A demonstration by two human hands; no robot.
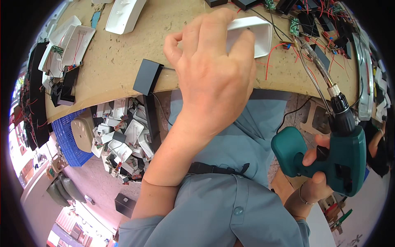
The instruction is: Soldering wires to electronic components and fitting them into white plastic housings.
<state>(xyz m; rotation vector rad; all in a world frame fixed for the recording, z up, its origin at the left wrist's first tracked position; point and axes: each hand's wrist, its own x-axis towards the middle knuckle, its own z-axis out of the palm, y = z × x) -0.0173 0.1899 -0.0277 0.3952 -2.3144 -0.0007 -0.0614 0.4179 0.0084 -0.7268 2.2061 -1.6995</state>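
My left hand reaches across the near edge of the workbench and is closed on a white plastic case. Its thumb lies inside the tray-like case, while the other fingers go round the far side and are partly hidden. In my right hand is a green soldering gun, gripped by its handle with a finger near the black trigger. The gun's metal tip and thin feed tube point up toward the circuit boards and red wires to the right of the case.
A black box with a cable sits at the bench's near edge. Opened white cases with wires lie at left, another white shell at the back. Below the bench are a heap of white parts and a blue crate.
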